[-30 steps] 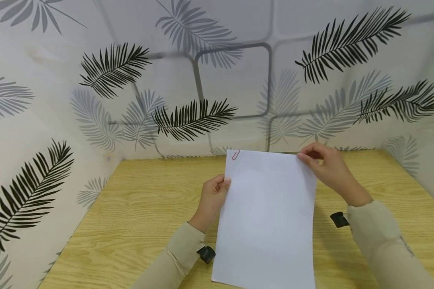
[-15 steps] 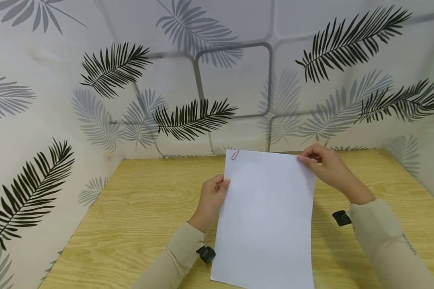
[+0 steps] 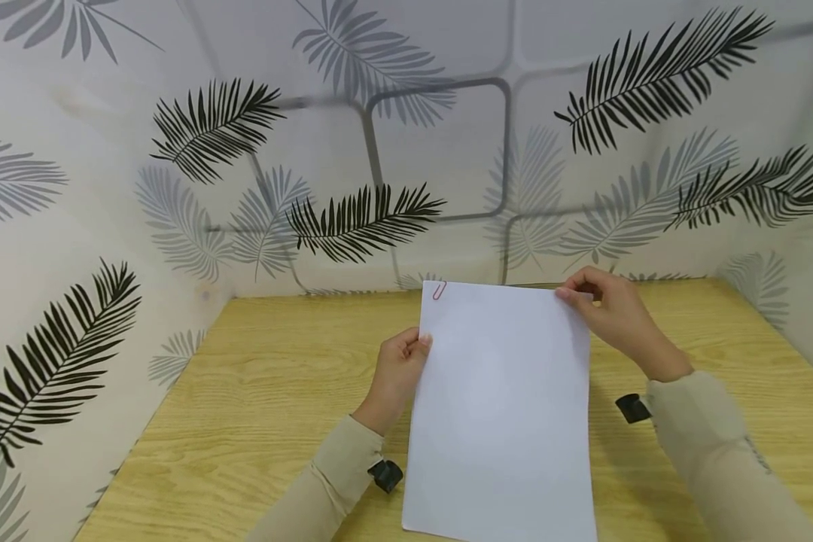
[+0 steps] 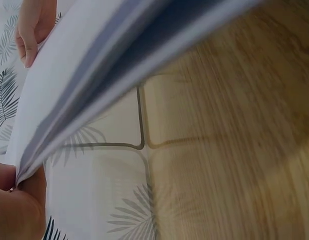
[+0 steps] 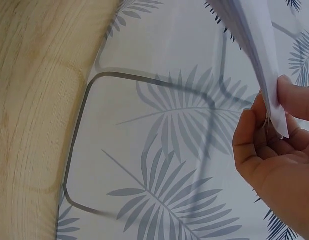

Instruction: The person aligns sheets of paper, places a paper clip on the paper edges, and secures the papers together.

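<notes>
White paper sheets [image 3: 497, 406], held together as a thin stack, are raised and tilted above the table. A red paper clip [image 3: 439, 290] sits at their top left corner. My left hand [image 3: 400, 369] grips the left edge a little below the clip, thumb in front. At the top right corner, my right hand [image 3: 610, 312] pinches the sheets between thumb and fingers. In the right wrist view the stack's layered edge [image 5: 254, 45] runs into the right hand [image 5: 279, 150]; a thin line by its fingers is too small to identify. The left wrist view shows gaps between the sheets [image 4: 69, 95].
A wood-grain table [image 3: 264, 391] lies under the paper. Behind it and on the left stand walls [image 3: 440, 150] covered in a leaf pattern. Black wrist mounts [image 3: 386, 476] stick out from both beige sleeves [image 3: 711, 444].
The lower end of the paper has swung slightly right since half a second ago. My right hand and wrist have shifted a little left; the left hand stays nearly still.
</notes>
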The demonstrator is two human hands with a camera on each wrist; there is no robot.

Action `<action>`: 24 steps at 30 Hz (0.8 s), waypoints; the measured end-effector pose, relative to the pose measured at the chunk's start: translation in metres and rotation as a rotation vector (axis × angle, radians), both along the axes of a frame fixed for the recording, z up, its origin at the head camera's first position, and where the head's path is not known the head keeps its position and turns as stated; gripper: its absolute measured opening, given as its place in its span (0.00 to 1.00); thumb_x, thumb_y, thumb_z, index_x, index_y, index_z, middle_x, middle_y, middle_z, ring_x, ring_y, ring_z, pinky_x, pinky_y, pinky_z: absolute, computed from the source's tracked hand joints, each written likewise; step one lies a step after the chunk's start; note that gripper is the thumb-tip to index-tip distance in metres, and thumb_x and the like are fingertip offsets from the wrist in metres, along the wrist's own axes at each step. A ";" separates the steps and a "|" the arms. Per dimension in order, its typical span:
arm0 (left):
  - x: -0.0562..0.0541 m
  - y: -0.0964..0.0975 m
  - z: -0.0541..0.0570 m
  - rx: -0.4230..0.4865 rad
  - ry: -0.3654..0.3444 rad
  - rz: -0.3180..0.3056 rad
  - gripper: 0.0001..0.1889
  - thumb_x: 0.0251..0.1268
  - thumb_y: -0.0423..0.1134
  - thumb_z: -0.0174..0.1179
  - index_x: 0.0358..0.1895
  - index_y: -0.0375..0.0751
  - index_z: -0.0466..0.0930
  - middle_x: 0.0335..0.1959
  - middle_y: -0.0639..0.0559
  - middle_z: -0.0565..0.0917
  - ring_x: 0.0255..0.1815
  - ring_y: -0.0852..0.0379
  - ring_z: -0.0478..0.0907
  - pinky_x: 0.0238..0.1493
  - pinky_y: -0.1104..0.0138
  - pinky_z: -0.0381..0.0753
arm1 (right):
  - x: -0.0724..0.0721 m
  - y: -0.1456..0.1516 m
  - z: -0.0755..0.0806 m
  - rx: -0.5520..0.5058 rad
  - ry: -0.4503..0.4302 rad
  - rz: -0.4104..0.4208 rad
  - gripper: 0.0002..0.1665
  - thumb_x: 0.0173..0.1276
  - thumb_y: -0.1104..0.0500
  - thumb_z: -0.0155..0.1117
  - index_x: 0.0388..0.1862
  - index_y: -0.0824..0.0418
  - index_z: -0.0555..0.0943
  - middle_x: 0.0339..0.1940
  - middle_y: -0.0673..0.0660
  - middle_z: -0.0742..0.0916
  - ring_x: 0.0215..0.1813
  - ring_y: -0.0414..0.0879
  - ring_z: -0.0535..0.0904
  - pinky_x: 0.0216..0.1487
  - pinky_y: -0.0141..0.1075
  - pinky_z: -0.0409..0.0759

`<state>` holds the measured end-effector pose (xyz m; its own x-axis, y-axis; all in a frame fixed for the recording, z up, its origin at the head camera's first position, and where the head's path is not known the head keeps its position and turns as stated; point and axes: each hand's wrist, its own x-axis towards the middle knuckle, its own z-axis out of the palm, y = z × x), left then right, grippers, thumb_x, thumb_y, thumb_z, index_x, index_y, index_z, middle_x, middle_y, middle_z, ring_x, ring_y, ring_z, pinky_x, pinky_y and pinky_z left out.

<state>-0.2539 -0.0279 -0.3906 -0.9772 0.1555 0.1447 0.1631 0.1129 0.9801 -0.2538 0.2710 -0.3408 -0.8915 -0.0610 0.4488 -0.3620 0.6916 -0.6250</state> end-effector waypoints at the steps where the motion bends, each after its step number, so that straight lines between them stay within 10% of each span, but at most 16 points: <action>1: 0.000 0.000 0.000 0.002 0.001 0.001 0.13 0.74 0.34 0.51 0.51 0.28 0.79 0.31 0.42 0.83 0.27 0.62 0.77 0.29 0.70 0.77 | 0.000 -0.001 0.000 -0.003 0.012 -0.008 0.10 0.71 0.57 0.61 0.36 0.64 0.80 0.35 0.60 0.85 0.37 0.49 0.76 0.34 0.28 0.70; 11: 0.000 0.004 -0.002 0.047 -0.018 0.030 0.14 0.75 0.34 0.50 0.52 0.27 0.78 0.33 0.40 0.84 0.27 0.63 0.78 0.29 0.71 0.76 | -0.006 -0.008 -0.004 -0.087 0.087 0.017 0.13 0.69 0.62 0.63 0.48 0.69 0.79 0.35 0.60 0.83 0.35 0.28 0.72 0.34 0.24 0.67; 24: -0.001 0.002 -0.001 0.124 -0.050 0.054 0.14 0.75 0.34 0.49 0.52 0.26 0.77 0.35 0.42 0.84 0.30 0.62 0.79 0.31 0.70 0.77 | -0.001 -0.001 -0.005 -0.766 -0.500 0.268 0.37 0.72 0.53 0.59 0.72 0.67 0.57 0.49 0.51 0.76 0.45 0.39 0.78 0.44 0.29 0.78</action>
<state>-0.2551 -0.0260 -0.3919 -0.9901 0.0861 0.1105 0.1108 -0.0020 0.9938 -0.2544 0.2700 -0.3454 -0.9901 -0.1388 0.0220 -0.0169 -0.0377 -0.9991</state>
